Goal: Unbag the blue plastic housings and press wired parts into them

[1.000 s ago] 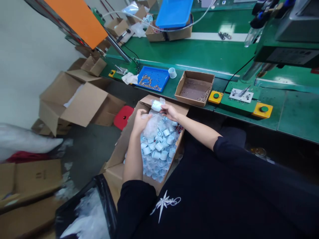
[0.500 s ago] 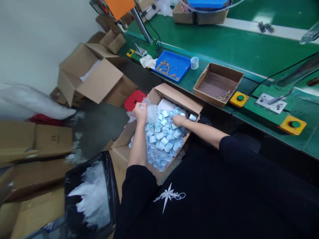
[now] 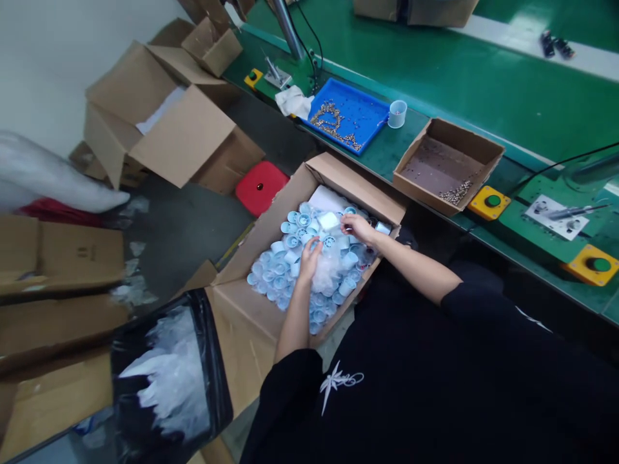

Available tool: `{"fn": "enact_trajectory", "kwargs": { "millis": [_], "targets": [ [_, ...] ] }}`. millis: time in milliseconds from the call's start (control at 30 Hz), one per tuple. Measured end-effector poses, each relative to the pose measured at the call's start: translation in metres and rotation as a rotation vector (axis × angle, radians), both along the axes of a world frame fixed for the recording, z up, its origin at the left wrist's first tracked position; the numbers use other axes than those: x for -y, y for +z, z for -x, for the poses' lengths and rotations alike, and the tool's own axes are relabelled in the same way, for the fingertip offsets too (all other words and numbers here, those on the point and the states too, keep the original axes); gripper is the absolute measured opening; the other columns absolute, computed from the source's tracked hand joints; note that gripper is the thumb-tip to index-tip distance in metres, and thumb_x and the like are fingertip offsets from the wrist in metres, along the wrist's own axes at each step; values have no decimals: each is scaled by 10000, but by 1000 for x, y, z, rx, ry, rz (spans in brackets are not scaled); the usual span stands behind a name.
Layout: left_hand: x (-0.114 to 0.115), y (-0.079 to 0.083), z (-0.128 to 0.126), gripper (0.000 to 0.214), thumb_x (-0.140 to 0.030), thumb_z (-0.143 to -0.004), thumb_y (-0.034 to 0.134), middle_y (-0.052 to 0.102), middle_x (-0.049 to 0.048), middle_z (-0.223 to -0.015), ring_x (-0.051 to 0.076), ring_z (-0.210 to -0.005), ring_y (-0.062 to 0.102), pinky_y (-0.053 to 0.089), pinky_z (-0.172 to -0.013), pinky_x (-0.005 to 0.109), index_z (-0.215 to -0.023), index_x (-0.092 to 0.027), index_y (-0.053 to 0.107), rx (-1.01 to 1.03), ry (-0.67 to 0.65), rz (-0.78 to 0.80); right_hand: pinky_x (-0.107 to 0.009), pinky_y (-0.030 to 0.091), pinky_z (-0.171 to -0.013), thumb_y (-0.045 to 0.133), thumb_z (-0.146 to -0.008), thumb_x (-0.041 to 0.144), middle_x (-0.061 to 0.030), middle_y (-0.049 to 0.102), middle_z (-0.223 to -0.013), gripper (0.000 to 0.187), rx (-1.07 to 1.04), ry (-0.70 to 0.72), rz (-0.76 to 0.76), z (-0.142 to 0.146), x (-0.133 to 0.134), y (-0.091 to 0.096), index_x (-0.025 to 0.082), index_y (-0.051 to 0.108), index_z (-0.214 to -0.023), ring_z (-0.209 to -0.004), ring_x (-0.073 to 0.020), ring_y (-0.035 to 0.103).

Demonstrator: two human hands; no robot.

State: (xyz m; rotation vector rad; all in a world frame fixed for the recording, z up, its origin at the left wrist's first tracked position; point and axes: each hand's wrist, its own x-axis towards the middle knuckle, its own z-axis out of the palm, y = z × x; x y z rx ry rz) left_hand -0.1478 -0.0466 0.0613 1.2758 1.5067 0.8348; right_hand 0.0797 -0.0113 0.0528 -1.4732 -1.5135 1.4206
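Grey floor at left carries a black bag [image 3: 217, 377] of clear wrap, then the open carton [image 3: 251, 335] of white caps [image 3: 278, 274], where my left hand [image 3: 309, 256] curls its fingers onto crumpled film [image 3: 325, 276] and my right hand [image 3: 356, 227] bends its fingers among caps, neither grip clear, below the green tabletop [image 3: 435, 71].

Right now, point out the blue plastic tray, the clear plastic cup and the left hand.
Blue plastic tray [image 3: 368, 106]: head view, bare floor.
Clear plastic cup [image 3: 397, 115]: head view, wall.
Left hand [image 3: 308, 260]: head view, back.
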Motion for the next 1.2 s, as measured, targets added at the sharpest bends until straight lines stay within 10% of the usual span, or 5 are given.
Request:
{"fn": "enact_trajectory", "kwargs": {
  "millis": [133, 300, 533, 800, 1200],
  "targets": [
    [6, -12, -20, 618, -568, -916, 662, 750, 124, -1070, 268, -1050, 696, 566, -969, 380, -1384, -165, 640, -21, 69, -90, -273, 503, -701, 567, -952, 456, 10, 583, -708, 313, -126, 90, -38, 19, 17, 4, 171, 659, -860, -689, -145, 566],
    [4, -1, 16, 851, -545, -836, 791, 763, 99, -1039, 279, -1045, 733, 580, -967, 373, -1551, -161, 535, -180, -12, -227, -269, 478, -690, 623, -877, 426, 27, 605, -721, 262, -84, 231, -56, 37, 7, 4, 180, 712, -897, -676, -145, 539],
    [-25, 9, 54, 175, -277, -899, 666, 792, 140, -1038, 297, -1004, 740, 534, -1012, 413, -993, -194, 788, -524, 13, -312, -426, 462, -1138, 735, -850, 357, -124, 647, -1390, 509, 282, 201, -86, 45, -58, 4, 184, 679, -1326, -1225, -285, 605],
    [-53, 26, 74, 95, -233, -930, 606, 692, 104, -925, 275, -967, 654, 495, -991, 415, -847, -209, 647, -506, 132, -402, -586, 322, -1254, 635, -950, 248, -249, 301, -1706, 698, 621, 137, -144, 25, -82, 1, 145, 414, -1605, -1523, -430, 337],
    [-15, 26, 82, 255, -340, -836, 595, 661, 59, -909, 236, -913, 673, 578, -892, 396, -662, -243, 436, -148, 170, -297, -505, 550, -1092, 696, -1015, 446, -113, 670, -1337, 378, 513, 215, -8, 58, -93, -14, 165, 677, -1268, -1236, -261, 655]
  ]
}}
